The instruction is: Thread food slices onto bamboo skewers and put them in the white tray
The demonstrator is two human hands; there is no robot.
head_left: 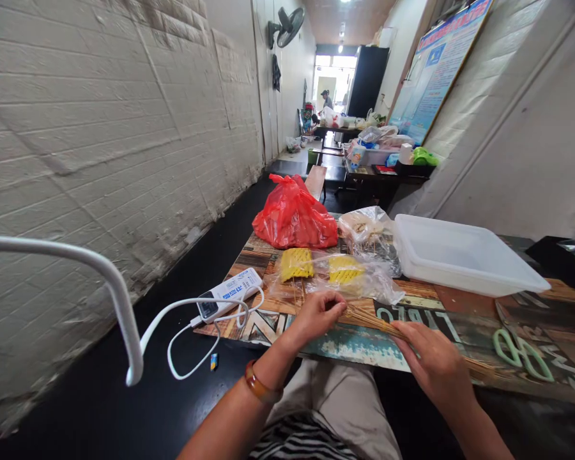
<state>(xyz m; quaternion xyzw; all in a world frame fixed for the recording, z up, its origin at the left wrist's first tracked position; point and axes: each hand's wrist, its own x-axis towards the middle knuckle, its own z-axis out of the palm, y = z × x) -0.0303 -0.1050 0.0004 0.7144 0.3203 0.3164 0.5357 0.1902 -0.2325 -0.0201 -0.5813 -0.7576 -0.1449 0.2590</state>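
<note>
Thin bamboo skewers [370, 319] lie in a bundle over the table's front part, and my right hand [431, 361] is closed around them. My left hand [320, 316] is curled in a pinch close to the bundle's left end. What it holds, if anything, is hidden behind the fingers. Just beyond my left hand, two yellow, scored food pieces [297, 264] lie on clear plastic bags [378, 283], with thin sticks showing below the left one. More skewers [482, 367] show on the table to the right of my right hand.
On the patterned table [359, 348] are a red plastic bag [297, 214], a clear bag of pale food [364, 223], a white plastic tub [469, 252], green-handled scissors [522, 354] and a white power bank [232, 294] with a cable. A white curved arm [100, 262] stands at left.
</note>
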